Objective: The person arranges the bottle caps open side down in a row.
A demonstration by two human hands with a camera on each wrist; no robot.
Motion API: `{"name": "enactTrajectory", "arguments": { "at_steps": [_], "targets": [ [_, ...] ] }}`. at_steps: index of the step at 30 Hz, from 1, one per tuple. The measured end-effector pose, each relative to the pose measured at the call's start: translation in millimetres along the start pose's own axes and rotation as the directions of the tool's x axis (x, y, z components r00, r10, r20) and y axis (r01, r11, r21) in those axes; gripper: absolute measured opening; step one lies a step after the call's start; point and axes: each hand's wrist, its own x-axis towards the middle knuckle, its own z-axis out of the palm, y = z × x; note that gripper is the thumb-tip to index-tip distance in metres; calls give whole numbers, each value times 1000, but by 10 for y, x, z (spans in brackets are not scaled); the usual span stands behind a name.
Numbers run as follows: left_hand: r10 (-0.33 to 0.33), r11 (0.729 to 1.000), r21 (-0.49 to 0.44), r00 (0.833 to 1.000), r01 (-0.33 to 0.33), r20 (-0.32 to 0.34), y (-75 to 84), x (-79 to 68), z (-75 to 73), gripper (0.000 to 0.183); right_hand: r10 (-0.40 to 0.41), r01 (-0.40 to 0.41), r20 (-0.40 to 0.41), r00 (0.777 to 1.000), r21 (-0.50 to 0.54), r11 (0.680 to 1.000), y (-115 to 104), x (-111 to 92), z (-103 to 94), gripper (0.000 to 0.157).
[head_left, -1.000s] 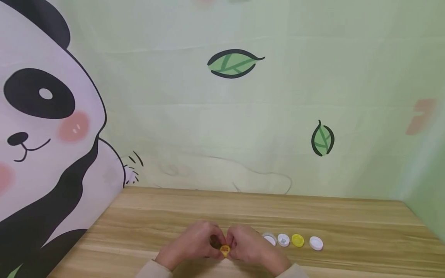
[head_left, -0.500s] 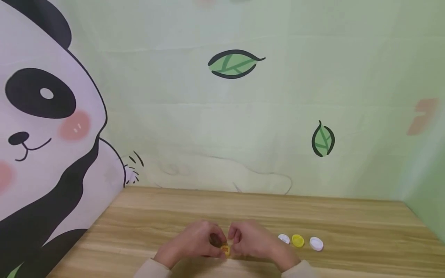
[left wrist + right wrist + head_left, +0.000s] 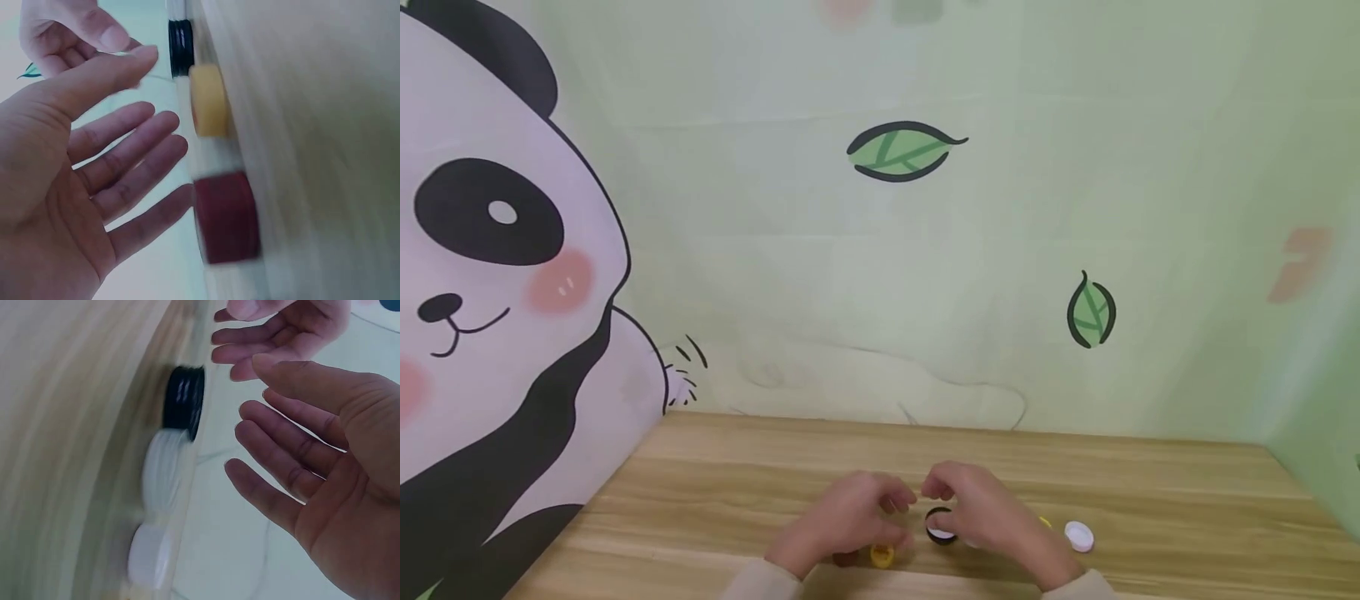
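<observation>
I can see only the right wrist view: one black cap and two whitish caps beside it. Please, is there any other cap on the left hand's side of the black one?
Observer: Yes. The head view shows a yellow cap to the left of the black cap, with bare table between them.
Operator: Thank you. And after the yellow cap, is something more?
Observer: A dark red cap, seen in the left wrist view near the left hand.
Operator: And on the other side, beyond my whitish caps?
Observer: The head view shows a white cap on the table, to the right of the right hand.
</observation>
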Motion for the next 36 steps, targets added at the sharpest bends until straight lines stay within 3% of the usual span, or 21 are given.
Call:
{"name": "enactTrajectory", "arguments": {
  "at_steps": [8, 14, 19, 24, 31, 36],
  "targets": [
    [14, 999, 42, 1000, -14, -2, 125, 126, 83, 38, 43, -43, 16, 999, -2, 999, 140, -50, -6, 31],
    [22, 999, 42, 1000, -23, 13, 75, 162, 116, 38, 65, -65, 52, 996, -2, 998, 194, -43, 26, 35],
    [69, 997, 26, 997, -70, 27, -60, 199, 188, 36, 57, -57, 64, 996, -1, 998, 247, -62, 71, 34],
    [54, 998, 29, 998, -54, 27, 14, 155, 169, 36, 58, -58, 70, 996, 1, 998, 252, -68, 78, 32],
    [37, 999, 10, 999, -37, -1, 21, 145, 163, 34, 49, -52, 54, 997, 57, 997, 245, -78, 71, 27],
    [85, 994, -62, 993, -90, -77, -22, 146, 151, 30, 70, -77, 49, 996, 154, 985, 204, -89, 26, 22]
  ]
}}
